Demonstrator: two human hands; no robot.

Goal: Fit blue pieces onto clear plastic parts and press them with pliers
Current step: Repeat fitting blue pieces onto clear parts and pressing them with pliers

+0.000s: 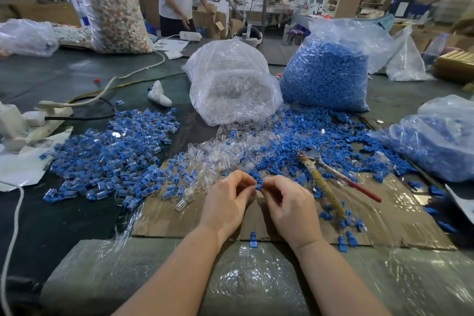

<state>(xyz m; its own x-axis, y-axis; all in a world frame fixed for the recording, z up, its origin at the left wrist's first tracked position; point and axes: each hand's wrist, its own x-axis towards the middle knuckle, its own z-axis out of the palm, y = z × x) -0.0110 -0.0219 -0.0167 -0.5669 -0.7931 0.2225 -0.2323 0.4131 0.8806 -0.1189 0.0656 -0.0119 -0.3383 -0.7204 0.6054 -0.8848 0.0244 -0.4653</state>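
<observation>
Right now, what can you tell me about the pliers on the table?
The pliers lie flat on the cardboard sheet, right of both hands, untouched. The grey metal head points up-left and sits among loose blue pieces. Two long handles spread toward the lower right: one wrapped in worn yellowish tape, the other thinner with a red sleeve. Whether the jaws are closed is unclear. A few blue pieces lie against the handles.

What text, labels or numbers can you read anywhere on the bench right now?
None can be read.
White papers at the far edge of the bench: any print is too blurred to read.
Bags, pliers and the blue piece pinched in the fingers: no visible marking.
</observation>
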